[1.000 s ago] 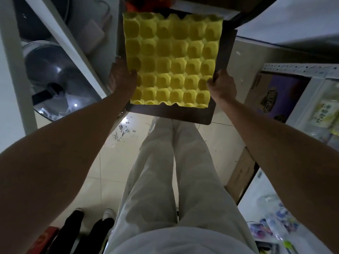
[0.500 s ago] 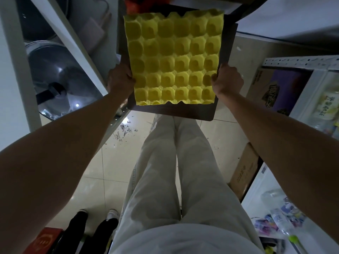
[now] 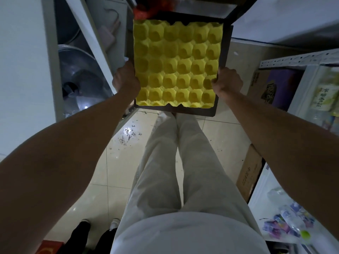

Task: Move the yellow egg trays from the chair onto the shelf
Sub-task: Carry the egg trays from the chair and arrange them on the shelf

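Head view, looking steeply down along both forearms.

Yellow egg tray lying flat, cups up, over the dark seat of the chair; seat edge showing as a dark border along the tray's right and near sides. Cannot tell whether a single tray or a stack.

Left hand at the tray's left edge, near the front corner; fingers curled under and out of sight, gripping the edge. Right hand at the right edge, opposite; fingers curled inward with the thumb over the rim, gripping the tray. Cannot tell whether the tray rests on the seat or is raised just off it.

Red mesh-like item at the far left corner of the tray, partly cut by the frame top.

Metal shelf upright at left; round steel lid or pan behind it. Perforated shelf rail at right, packaged goods beneath, a purple printed box beside them. Cardboard carton on the tiled floor at lower right. Pale trousers centre frame. Scattered dark debris on the tiles near the chair.
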A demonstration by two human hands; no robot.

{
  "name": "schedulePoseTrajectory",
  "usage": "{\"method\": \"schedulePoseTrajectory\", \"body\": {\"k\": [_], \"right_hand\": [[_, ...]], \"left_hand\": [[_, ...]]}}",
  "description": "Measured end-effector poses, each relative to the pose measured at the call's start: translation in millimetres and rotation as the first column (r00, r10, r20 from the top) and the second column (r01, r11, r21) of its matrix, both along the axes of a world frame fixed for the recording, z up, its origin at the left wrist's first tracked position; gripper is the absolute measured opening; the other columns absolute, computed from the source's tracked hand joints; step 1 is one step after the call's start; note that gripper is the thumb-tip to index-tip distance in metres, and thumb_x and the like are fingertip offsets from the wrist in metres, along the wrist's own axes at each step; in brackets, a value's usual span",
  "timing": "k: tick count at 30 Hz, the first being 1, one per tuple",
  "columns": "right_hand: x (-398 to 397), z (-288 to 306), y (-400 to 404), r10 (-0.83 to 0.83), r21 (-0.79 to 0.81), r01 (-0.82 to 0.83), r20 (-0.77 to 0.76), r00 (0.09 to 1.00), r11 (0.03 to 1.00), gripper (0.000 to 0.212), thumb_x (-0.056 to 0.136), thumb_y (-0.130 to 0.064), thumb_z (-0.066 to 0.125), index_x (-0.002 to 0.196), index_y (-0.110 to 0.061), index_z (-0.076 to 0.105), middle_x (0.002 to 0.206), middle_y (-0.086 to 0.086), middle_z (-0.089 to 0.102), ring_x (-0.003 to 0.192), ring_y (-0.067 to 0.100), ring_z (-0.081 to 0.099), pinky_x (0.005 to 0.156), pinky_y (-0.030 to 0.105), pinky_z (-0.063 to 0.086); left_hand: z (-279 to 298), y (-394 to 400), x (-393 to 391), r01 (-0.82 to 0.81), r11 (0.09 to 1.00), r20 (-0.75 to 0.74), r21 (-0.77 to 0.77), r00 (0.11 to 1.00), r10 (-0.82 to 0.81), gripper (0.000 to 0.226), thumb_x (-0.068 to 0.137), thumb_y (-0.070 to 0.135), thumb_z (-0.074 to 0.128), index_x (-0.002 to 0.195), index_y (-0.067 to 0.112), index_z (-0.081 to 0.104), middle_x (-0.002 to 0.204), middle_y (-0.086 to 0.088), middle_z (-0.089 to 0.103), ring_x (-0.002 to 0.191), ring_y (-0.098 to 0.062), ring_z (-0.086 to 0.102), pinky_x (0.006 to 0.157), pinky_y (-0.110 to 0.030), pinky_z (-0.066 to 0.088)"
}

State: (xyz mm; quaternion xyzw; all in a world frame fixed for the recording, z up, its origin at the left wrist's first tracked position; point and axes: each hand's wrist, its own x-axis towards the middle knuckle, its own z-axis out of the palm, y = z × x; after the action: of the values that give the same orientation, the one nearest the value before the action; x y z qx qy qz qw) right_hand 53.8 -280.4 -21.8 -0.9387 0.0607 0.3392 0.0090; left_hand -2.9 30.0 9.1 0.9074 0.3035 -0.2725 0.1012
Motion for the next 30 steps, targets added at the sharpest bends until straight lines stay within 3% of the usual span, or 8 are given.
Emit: {"method": "schedulePoseTrajectory", "body": {"k": [8, 12, 16, 18, 20, 24, 27, 30], "right_hand": [[-3.1, 35.1, 10.4, -0.118, 0.093, 0.108, 0.11, 0.987, 0.99, 0.016, 0.098, -0.024, 0.056, 0.111, -0.02, 0.064, 0.109, 0.008, 0.07, 0.101, 0.032, 0.069, 0.07, 0.034, 0.046], [-8.9, 65.6, 9.6, -0.196, 0.153, 0.176, 0.13, 0.972, 0.972, 0.021, 0.097, -0.016, 0.051, 0.114, -0.019, 0.062, 0.112, 0.011, 0.069, 0.103, 0.034, 0.067, 0.076, 0.036, 0.05], [-34.1, 113.6, -0.5, -0.318, 0.208, 0.285, 0.149, 0.936, 0.936, 0.024, 0.095, -0.024, 0.051, 0.114, -0.015, 0.062, 0.111, 0.012, 0.07, 0.104, 0.035, 0.066, 0.073, 0.034, 0.044], [-53.4, 136.8, -8.2, -0.403, 0.271, 0.351, 0.17, 0.899, 0.896, 0.028, 0.094, -0.029, 0.052, 0.114, -0.012, 0.06, 0.108, 0.014, 0.069, 0.101, 0.035, 0.066, 0.073, 0.035, 0.045], [-76.1, 162.5, -20.4, -0.502, 0.32, 0.431, 0.185, 0.845, 0.844, 0.027, 0.096, -0.026, 0.051, 0.115, -0.008, 0.059, 0.107, 0.017, 0.068, 0.1, 0.036, 0.065, 0.074, 0.037, 0.046], [-138.3, 214.4, -51.8, -0.674, 0.381, 0.565, 0.28, 0.684, 0.732, 0.024, 0.095, -0.012, 0.049, 0.116, -0.003, 0.057, 0.105, 0.019, 0.065, 0.098, 0.036, 0.063, 0.07, 0.035, 0.041], [-202.7, 249.9, -76.0, -0.8, 0.441, 0.669, 0.375, 0.469, 0.599, 0.034, 0.094, -0.014, 0.054, 0.127, -0.007, 0.055, 0.118, 0.016, 0.064, 0.11, 0.035, 0.06, 0.083, 0.039, 0.045], [-281.0, 277.7, -87.2, -0.899, 0.493, 0.773, 0.374, 0.227, 0.4, 0.03, 0.09, -0.018, 0.057, 0.12, -0.015, 0.053, 0.106, 0.017, 0.067, 0.097, 0.036, 0.064, 0.071, 0.037, 0.044]], "left_hand": [[27.7, 4.7, -6.3, -0.023, 0.999, 0.021, -0.029, 0.999, 0.024, 0.022, 0.101, 0.016, 0.046, 0.121, 0.013, 0.053, 0.115, -0.018, 0.068, 0.107, -0.043, 0.066, 0.083, -0.052, 0.055], [63.8, 5.9, -5.7, 0.005, 0.999, 0.027, -0.052, 1.0, -0.004, 0.023, 0.098, 0.013, 0.047, 0.121, 0.011, 0.051, 0.115, -0.02, 0.066, 0.107, -0.043, 0.065, 0.081, -0.05, 0.054], [119.8, -8.9, -5.8, 0.069, 0.992, 0.031, -0.102, 0.997, -0.067, 0.035, 0.093, 0.013, 0.046, 0.128, 0.011, 0.048, 0.118, -0.02, 0.066, 0.11, -0.043, 0.064, 0.09, -0.054, 0.055], [142.3, -21.3, 0.6, 0.062, 0.99, 0.052, -0.127, 0.997, -0.056, 0.038, 0.093, 0.017, 0.049, 0.13, 0.012, 0.046, 0.12, -0.018, 0.066, 0.109, -0.042, 0.065, 0.088, -0.051, 0.054], [162.5, -34.0, 8.7, 0.089, 0.978, 0.109, -0.187, 0.992, -0.069, 0.039, 0.093, 0.018, 0.051, 0.131, 0.012, 0.047, 0.119, -0.016, 0.067, 0.109, -0.041, 0.066, 0.082, -0.046, 0.052], [189.6, -75.8, 18.4, 0.224, 0.917, 0.195, -0.33, 0.967, -0.166, 0.043, 0.089, 0.014, 0.058, 0.131, 0.003, 0.052, 0.12, -0.019, 0.067, 0.111, -0.039, 0.066, 0.091, -0.05, 0.056], [199.4, -123.8, 6.0, 0.374, 0.821, 0.296, -0.433, 0.918, -0.262, 0.038, 0.085, 0.012, 0.062, 0.12, 0.001, 0.056, 0.107, -0.017, 0.066, 0.101, -0.035, 0.065, 0.08, -0.046, 0.053], [217.2, -173.7, -21.1, 0.519, 0.733, 0.343, -0.439, 0.851, -0.398, 0.03, 0.083, 0.014, 0.065, 0.112, 0.01, 0.058, 0.095, -0.007, 0.062, 0.089, -0.027, 0.06, 0.074, -0.04, 0.048]]}}
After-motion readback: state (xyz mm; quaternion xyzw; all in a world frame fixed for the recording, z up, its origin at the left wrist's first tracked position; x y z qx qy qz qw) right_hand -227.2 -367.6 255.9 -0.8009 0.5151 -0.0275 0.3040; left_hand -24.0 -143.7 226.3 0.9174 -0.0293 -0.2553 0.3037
